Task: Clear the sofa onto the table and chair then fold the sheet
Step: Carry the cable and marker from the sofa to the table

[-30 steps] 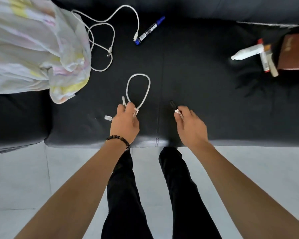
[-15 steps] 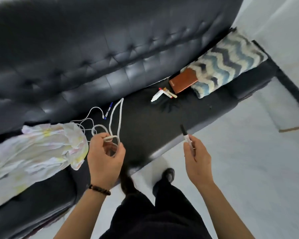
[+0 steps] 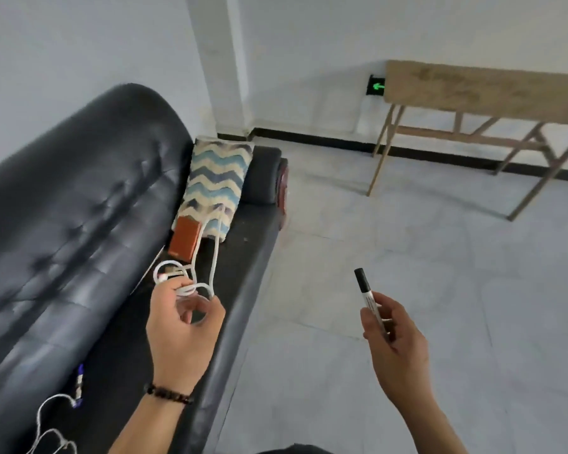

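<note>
My left hand grips a coiled white cable above the front edge of the black leather sofa. A black-capped marker stands upright in my right hand, out over the floor. Still lying on the seat are a brown wallet, a zigzag-patterned cushion, a blue marker and a thin white cable. A wooden table stands at the far right by the wall. The sheet is out of view.
Grey tiled floor spreads between the sofa and the table. A white pillar rises behind the sofa's armrest. A green exit sign glows on the wall beside the table.
The view has swung right from the sofa seat toward the room and table. Both hands lifted off the seat, the left carrying the white cable, the right the marker.
</note>
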The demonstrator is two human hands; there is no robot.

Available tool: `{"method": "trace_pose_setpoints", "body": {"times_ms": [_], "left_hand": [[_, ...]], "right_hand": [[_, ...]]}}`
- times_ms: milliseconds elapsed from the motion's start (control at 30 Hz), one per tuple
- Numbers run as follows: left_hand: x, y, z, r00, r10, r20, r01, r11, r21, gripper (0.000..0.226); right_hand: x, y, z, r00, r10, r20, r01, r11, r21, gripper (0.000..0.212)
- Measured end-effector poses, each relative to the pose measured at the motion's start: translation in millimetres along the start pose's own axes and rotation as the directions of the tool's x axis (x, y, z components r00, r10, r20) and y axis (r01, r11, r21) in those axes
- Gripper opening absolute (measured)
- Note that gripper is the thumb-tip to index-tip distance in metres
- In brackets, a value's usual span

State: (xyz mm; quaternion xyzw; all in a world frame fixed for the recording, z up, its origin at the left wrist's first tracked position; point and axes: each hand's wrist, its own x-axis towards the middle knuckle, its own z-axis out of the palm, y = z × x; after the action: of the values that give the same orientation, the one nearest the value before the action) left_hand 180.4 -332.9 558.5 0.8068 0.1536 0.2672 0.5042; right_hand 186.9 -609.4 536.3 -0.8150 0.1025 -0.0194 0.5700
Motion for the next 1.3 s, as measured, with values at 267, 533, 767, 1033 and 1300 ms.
{"method": "trace_pose_setpoints", "body": {"times_ms": [267,533,767,1033,1300], "left_hand": [[-57.9,93.4,217.3,0.945,0.153,0.288,-0.14,0.988,-0.066,0.045],[-52.8,125.5,391.2,0.949,0.063,0.308,-0.034,0.995,-0.099,0.052],[8.3,164.7,602.2,0.908,0.073,0.413,-0.032,0.994,-0.107,0.047],[86.1,298.0,841.4,0.808,0.284,0.516,-0.176,0.953,-0.248,0.053],[120.9,348.8,1098.8,0.802,0.312,0.509,-0.204,0.944,-0.258,0.053]], "right_hand": [[34.7,89.3,-203.4,0.903,0.23,-0.362,-0.221,0.973,0.064,0.015],[138.3,148.5,-331.0,0.826,0.301,-0.477,-0.303,0.95,0.075,0.014],[296.0,174.2,-452.9,0.716,0.325,-0.618,-0.346,0.934,0.091,0.017],[452.3,180.5,-589.9,0.558,0.305,-0.772,-0.281,0.944,0.17,0.018],[676.3,259.5,-712.9,0.564,0.343,-0.751,-0.209,0.939,0.272,0.018]]}}
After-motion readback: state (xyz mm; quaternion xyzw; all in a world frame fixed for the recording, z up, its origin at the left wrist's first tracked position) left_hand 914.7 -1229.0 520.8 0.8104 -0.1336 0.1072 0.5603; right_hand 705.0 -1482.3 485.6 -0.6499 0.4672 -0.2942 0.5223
